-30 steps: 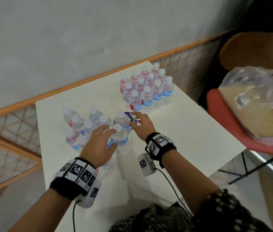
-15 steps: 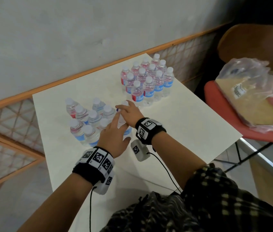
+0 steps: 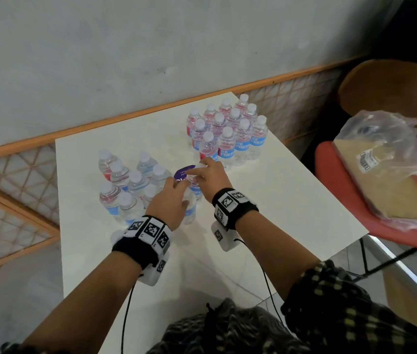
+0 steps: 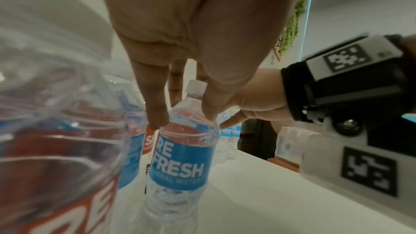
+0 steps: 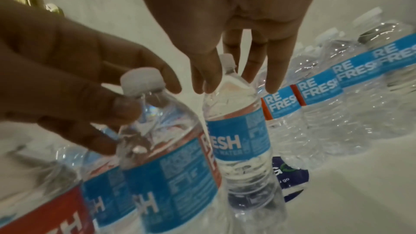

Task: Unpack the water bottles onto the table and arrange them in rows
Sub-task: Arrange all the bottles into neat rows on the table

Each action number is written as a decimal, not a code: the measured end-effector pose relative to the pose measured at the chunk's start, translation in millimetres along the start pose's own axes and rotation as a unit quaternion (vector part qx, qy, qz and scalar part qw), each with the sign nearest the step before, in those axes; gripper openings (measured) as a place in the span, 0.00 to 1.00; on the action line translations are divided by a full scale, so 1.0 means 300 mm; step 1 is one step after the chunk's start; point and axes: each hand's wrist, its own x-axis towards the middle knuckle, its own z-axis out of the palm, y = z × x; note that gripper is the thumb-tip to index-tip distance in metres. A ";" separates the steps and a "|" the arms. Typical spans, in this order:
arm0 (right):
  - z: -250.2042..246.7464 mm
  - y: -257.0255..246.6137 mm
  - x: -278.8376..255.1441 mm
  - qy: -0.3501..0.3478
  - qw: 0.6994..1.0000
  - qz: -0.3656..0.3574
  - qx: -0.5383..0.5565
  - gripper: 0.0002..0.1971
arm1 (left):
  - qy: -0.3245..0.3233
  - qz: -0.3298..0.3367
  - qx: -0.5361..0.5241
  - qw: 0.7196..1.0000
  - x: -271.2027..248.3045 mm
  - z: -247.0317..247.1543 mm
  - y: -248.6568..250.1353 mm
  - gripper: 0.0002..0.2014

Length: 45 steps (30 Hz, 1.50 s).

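Observation:
Clear water bottles with white caps and blue-and-red labels stand on a white table (image 3: 278,200). A near cluster (image 3: 125,185) is at the left and a tighter block in rows (image 3: 227,134) at the far right. My left hand (image 3: 176,186) (image 4: 183,113) grips one bottle (image 3: 189,210) (image 4: 180,163) (image 5: 171,166) at its neck, at the cluster's right edge. My right hand (image 3: 197,172) (image 5: 234,81) pinches the neck of the neighbouring bottle (image 3: 197,191) (image 5: 238,141). Both bottles stand upright on the table.
A purple label or sticker (image 3: 181,172) (image 5: 292,177) lies flat on the table just behind the two held bottles. To the right of the table a red chair (image 3: 342,200) carries a filled plastic bag (image 3: 393,175). A wall with an orange rail runs along the far side.
Both hands have drawn close together at the right edge of the near cluster. The right hand now has its fingers round a bottle's neck, beside the bottle under the left hand.

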 end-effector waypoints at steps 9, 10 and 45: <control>-0.160 0.191 0.040 -0.007 0.997 -0.040 -0.063 0.16 | 0.015 -0.039 -0.064 0.997 0.112 0.023 0.086 0.21; -0.175 0.216 0.050 -0.008 0.996 -0.043 -0.073 0.17 | 0.017 -0.045 -0.071 0.996 0.129 0.029 0.103 0.22; -0.023 0.582 0.065 -0.074 0.946 0.055 0.312 0.39 | 0.106 -0.069 -0.245 0.961 0.309 0.158 0.246 0.36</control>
